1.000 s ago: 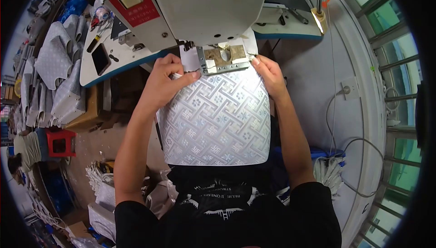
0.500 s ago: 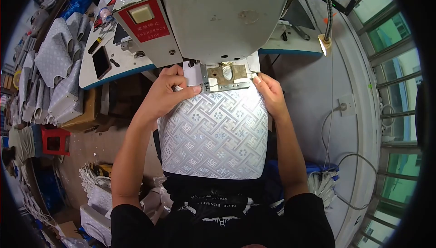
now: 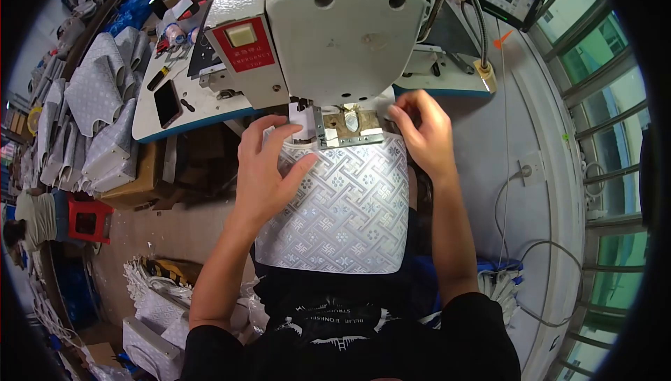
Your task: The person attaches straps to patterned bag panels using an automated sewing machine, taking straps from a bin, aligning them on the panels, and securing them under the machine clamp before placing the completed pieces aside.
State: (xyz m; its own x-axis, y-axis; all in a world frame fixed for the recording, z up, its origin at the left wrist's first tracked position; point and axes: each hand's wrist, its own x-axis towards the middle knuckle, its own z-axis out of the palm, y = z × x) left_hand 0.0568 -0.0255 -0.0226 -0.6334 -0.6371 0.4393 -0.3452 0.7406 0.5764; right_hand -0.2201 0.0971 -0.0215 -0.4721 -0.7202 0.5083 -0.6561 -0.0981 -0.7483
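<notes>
Silver-grey and patterned, the sheet (image 3: 342, 217) slopes from the clamp (image 3: 351, 141) towards my shirt (image 3: 342, 311), its far edge at the metal, perhaps so it lies flat there. My left hand (image 3: 261, 177) is spread wide by its left corner, likely to steady it. My right hand (image 3: 428, 135) is half curled near the other corner; I can't tell whether it pinches anything. Beyond stands the machine (image 3: 342, 39), its stop button (image 3: 241, 34) facing me, presumably for quick reach.
</notes>
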